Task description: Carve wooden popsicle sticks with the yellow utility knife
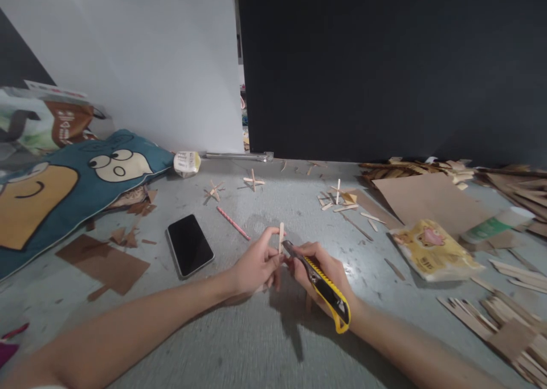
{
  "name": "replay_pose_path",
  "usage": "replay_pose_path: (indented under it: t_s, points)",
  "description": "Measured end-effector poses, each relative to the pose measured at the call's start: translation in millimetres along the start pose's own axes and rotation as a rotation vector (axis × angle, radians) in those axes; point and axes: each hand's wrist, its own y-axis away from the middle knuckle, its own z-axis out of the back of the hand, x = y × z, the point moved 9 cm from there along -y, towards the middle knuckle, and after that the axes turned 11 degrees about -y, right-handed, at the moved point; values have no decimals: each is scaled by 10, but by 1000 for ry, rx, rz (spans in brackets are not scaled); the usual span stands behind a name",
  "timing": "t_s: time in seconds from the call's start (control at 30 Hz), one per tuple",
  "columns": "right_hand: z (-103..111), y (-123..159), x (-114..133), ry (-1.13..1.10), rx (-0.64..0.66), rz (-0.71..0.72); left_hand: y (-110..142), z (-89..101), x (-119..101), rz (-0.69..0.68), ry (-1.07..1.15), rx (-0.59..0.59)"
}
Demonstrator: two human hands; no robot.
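Note:
My left hand (257, 262) is closed on a pale wooden craft stick (281, 236), held upright between thumb and fingers. In my right hand (327, 266) is a yellow and black utility knife (323, 286). Its blade end points up and left and meets or nearly meets the stick's right side; whether it touches I cannot tell. Both hands are close together above the grey table (239, 332). Beyond my left hand lies a pink and white striped straw (233, 222). A dark-screened phone (190, 245) rests to the left of it.
Small stick crosses (254, 181) stand at the back. Stick pieces (345, 208) lie right of centre. A yellow packet (433, 251), a green and white bottle (491, 228) and craft stick piles (508, 326) fill the right. Cardboard (102, 263) and a blue cushion (85, 189) are left.

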Motion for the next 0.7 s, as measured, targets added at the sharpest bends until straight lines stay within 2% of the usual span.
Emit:
replay_pose_path:
  t_s: [0.1,0.27,0.57,0.7]
  points:
    - [17,-19,-94,-126,-11,-108,-12,6,-53,-15,34,21]
    - [-9,-87,-67,-353,-17,-122,-28,2,-50,-16,39,46]
    - [-48,-111,-130,-498,6,-264,-35,-4,-6,-18,46,15]
    - [-47,-118,-127,-489,30,-265,-18,-20,41,7,44,12]
